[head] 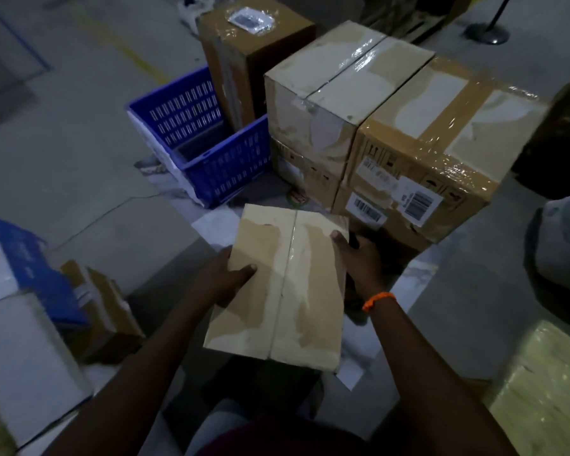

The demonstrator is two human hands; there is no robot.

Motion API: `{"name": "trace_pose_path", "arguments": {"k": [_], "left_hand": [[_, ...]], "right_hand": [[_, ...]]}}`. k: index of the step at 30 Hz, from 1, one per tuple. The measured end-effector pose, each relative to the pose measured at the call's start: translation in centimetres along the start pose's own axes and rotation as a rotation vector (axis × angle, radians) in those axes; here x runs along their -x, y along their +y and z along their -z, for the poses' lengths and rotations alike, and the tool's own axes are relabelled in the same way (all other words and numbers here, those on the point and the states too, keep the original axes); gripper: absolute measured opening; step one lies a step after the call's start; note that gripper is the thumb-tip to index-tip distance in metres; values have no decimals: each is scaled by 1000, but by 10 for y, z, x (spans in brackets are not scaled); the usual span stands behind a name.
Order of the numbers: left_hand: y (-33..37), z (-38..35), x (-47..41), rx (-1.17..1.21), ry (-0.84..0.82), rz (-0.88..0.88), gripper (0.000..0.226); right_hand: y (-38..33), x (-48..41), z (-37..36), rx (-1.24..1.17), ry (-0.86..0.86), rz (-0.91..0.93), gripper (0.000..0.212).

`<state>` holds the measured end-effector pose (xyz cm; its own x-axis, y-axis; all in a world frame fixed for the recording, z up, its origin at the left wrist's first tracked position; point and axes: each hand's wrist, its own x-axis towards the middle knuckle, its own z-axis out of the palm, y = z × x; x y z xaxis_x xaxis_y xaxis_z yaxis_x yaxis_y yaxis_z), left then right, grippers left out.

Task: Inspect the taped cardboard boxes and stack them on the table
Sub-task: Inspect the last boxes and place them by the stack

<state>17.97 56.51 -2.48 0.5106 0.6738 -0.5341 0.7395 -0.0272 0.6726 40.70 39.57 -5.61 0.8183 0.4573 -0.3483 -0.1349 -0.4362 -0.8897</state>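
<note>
A small tan cardboard box (280, 284) with a clear tape seam down its middle is held in front of me, top face up. My left hand (224, 278) grips its left edge, thumb lying on the top face. My right hand (359, 255) grips its right edge, fingers curled round the side; an orange band circles that wrist. Beyond it stand taped boxes: a pale one (336, 93) and a brown one with barcode labels (441, 133), each resting on a lower box. A tall brown box (247, 51) stands behind them.
A blue slotted plastic crate (204, 149) sits on the floor left of the stack. At left lie a blue-and-white carton (17, 258) and a small brown box (102, 304). A yellowish wrapped package (547, 386) is at lower right, a grey bag (566, 245) at right.
</note>
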Motion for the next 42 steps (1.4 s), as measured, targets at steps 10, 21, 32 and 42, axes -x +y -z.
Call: {"name": "trace_pose_path", "arguments": {"k": [10, 21, 32, 42], "left_hand": [[52, 15, 18, 402, 252, -149, 64], [65, 20, 69, 611, 287, -228, 60], [55, 9, 53, 530, 240, -177, 41], [59, 30, 65, 524, -84, -193, 45]], "right_hand": [[-63, 21, 17, -199, -7, 246, 38], [-62, 91, 44, -451, 111, 317, 46], [-35, 82, 51, -411, 77, 206, 35], [-29, 88, 51, -480, -95, 128, 86]]}}
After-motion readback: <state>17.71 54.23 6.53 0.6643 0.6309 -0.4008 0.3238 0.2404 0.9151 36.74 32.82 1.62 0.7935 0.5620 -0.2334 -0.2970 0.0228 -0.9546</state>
